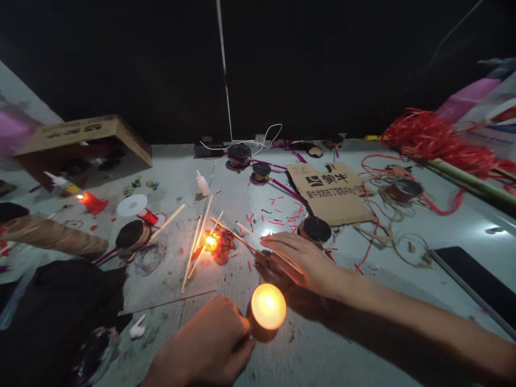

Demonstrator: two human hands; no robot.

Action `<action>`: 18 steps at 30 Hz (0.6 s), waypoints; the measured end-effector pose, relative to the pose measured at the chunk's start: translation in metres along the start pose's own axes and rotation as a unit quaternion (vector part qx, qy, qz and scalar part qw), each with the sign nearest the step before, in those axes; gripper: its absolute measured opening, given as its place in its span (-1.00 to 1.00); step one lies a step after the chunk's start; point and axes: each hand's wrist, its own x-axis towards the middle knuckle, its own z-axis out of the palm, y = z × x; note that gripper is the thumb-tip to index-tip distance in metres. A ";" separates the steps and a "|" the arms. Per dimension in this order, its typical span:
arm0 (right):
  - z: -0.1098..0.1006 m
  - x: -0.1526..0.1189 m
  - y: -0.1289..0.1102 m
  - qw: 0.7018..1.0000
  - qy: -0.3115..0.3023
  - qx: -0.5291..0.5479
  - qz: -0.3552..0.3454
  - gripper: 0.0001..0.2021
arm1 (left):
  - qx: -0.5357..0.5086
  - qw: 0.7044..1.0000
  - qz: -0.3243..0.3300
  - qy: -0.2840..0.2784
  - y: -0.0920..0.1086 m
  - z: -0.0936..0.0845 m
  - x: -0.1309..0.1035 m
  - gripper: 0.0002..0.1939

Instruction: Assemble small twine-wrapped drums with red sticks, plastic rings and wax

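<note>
My left hand (209, 338) is closed at the bottom middle, thumb against the bent fingers; whatever it may hold is hidden. Just right of it glows a round lit candle (269, 306). My right hand (304, 258) reaches in from the right, fingers stretched out flat. Thin wooden sticks (245, 228) run from near the fire toward its fingertips, and I cannot tell if the fingers grip one. A small flame (210, 243) burns beside a reddish melted lump (222, 250) on the table. More pale sticks (195, 252) lie across and beside the flame.
Scattered red bits (278, 221) lie behind my right hand. Around them are small black-topped drums (315, 230), a flat cardboard piece (330, 196), a white glue bottle (202, 184) and a twine roll (56, 236). At right lie a phone (479, 279) and red raffia (439, 140).
</note>
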 end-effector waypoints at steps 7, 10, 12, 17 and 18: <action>0.013 -0.013 0.015 0.995 -0.045 -0.094 0.005 -0.50 | -0.007 1.000 -0.005 0.024 -0.004 0.005 0.000 -0.72; -0.010 -0.020 0.012 0.991 -0.046 -0.124 0.013 -0.42 | -0.022 1.000 0.000 0.018 -0.004 0.005 0.001 -0.73; -0.044 -0.027 0.018 0.987 -0.017 -0.153 0.049 -0.45 | -0.025 0.999 0.008 0.021 -0.004 0.005 0.001 -0.74; -0.157 -0.062 0.077 0.893 0.154 -0.288 0.310 -0.58 | -0.002 0.998 0.011 0.067 -0.004 0.009 -0.001 -0.71; -0.174 -0.071 0.092 0.862 0.173 -0.309 0.362 -0.49 | 0.000 0.997 0.012 0.072 -0.004 0.010 -0.002 -0.71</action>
